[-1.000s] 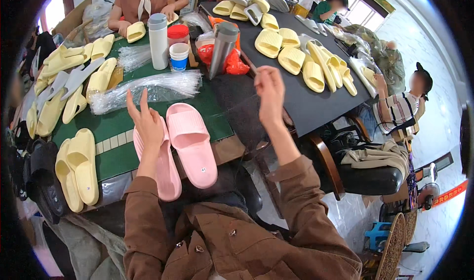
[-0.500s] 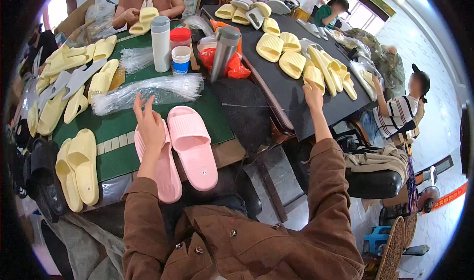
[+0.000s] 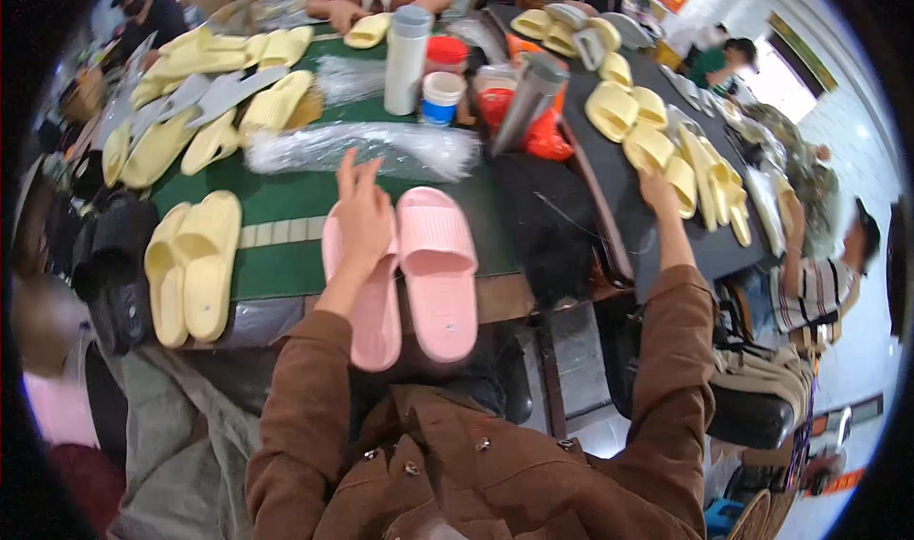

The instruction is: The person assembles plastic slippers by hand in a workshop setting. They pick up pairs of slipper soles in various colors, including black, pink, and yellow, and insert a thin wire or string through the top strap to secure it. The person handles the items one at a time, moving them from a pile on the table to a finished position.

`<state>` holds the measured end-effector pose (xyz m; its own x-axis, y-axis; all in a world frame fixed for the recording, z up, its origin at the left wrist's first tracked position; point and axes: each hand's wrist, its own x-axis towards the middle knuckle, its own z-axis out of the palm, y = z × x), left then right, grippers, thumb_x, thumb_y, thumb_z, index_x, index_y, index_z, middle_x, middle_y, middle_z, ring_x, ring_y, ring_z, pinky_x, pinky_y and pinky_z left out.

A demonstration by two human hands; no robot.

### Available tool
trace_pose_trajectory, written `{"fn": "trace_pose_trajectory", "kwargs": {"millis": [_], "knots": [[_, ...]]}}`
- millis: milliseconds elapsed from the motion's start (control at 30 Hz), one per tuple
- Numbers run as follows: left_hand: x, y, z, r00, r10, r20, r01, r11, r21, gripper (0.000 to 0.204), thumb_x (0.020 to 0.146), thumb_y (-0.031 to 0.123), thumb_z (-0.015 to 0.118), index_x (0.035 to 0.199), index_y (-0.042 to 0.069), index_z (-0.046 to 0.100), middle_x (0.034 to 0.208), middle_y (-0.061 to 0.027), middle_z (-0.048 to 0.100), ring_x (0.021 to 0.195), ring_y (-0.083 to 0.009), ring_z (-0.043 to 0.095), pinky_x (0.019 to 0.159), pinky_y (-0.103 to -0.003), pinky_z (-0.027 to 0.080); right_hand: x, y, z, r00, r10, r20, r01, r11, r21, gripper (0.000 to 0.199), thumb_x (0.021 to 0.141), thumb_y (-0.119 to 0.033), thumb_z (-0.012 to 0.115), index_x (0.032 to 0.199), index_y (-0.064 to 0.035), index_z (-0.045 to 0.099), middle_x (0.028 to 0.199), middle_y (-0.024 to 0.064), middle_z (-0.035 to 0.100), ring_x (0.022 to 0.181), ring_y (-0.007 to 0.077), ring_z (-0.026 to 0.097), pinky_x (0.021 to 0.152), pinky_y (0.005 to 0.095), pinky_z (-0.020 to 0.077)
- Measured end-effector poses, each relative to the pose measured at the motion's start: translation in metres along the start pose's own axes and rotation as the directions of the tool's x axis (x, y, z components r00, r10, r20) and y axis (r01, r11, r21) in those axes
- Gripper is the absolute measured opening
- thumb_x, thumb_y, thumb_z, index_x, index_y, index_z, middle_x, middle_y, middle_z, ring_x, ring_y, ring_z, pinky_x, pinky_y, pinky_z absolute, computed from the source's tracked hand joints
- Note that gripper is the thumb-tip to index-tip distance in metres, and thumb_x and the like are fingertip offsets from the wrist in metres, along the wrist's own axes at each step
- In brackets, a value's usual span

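A pair of pink slide slippers lies at the near edge of the green-topped table. My left hand (image 3: 366,224) rests over the left pink slipper (image 3: 374,321), fingers stretched out and apart, gripping nothing visible. Beside it lies the right pink slipper (image 3: 440,297), untouched. Out over the dark table to the right, my right hand (image 3: 661,195) is closed on the near end of a pale yellow slipper (image 3: 648,146); its fingertips are partly hidden. Close by are another yellow slipper (image 3: 680,184) and several more standing on edge.
A yellow slipper pair (image 3: 208,264) and black slippers (image 3: 114,264) lie left. Clear plastic bags (image 3: 362,151) lie beyond my left hand. A white tumbler (image 3: 407,64), a paper cup (image 3: 442,99) and a leaning steel tumbler (image 3: 530,102) stand behind. Other people sit around the tables.
The view has swung left, so everything sits further right. My right hand has moved from one yellow slipper to the neighbouring one on its left. My left hand stays over the left pink slipper.
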<state>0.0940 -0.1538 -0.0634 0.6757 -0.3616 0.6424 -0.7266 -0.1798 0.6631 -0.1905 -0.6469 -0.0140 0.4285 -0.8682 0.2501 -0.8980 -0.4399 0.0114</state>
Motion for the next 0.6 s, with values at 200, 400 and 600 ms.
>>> {"fn": "trace_pose_trajectory", "kwargs": {"millis": [200, 400, 600], "knots": [[-0.004, -0.010, -0.008, 0.997, 0.026, -0.079, -0.022, 0.998, 0.051, 0.041, 0.081, -0.008, 0.050, 0.120, 0.003, 0.056, 0.142, -0.0162, 0.037, 0.107, -0.0328, 0.056, 0.086, -0.040, 0.049, -0.051, -0.038, -0.043, 0.993, -0.086, -0.083, 0.080, 0.994, -0.073, 0.040, 0.094, -0.042, 0.044, 0.114, -0.0112, 0.060, 0.092, 0.0285, 0.067, 0.090, 0.0478, 0.064, 0.078, 0.0542, 0.0501], [-0.005, -0.009, -0.008, 0.998, -0.043, -0.042, 0.044, 0.999, 0.031, 0.042, 0.080, -0.007, 0.053, 0.120, 0.005, 0.056, 0.141, -0.0158, 0.037, 0.108, -0.0316, 0.057, 0.082, -0.039, 0.052, -0.057, -0.030, -0.062, 0.987, -0.145, -0.066, 0.140, 0.987, -0.079, 0.039, 0.089, -0.043, 0.053, 0.107, -0.0100, 0.065, 0.093, 0.0236, 0.068, 0.090, 0.0422, 0.066, 0.078, 0.0531, 0.0504], [-0.004, -0.011, -0.002, 0.999, -0.026, -0.023, 0.027, 0.999, 0.045, 0.042, 0.079, -0.006, 0.054, 0.121, 0.003, 0.056, 0.142, -0.0183, 0.036, 0.116, -0.0358, 0.052, 0.090, -0.041, 0.049, -0.077, -0.035, -0.084, 0.976, -0.218, 0.015, 0.218, 0.976, -0.018, 0.039, 0.086, -0.044, 0.058, 0.097, -0.0098, 0.073, 0.095, 0.0187, 0.070, 0.092, 0.0388, 0.065, 0.082, 0.0482, 0.0503]]}}
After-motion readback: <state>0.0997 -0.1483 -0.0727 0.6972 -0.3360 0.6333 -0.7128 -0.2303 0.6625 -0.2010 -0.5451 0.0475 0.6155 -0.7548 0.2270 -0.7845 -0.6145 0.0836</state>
